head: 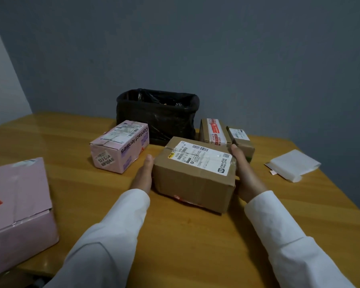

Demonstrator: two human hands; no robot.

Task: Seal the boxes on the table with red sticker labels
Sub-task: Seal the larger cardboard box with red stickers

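**Brown box bracketed by both hands**

I have the brown cardboard box [195, 173] at the table's [185, 246] centre, its long axis running left to right across me. My left hand [142, 176] lies flat against its left end, fingers straight; my right hand [244, 175] presses the right end likewise. The white sticker sheets [293, 165] lie well off to my right, so I judge the right hand nearer to them.
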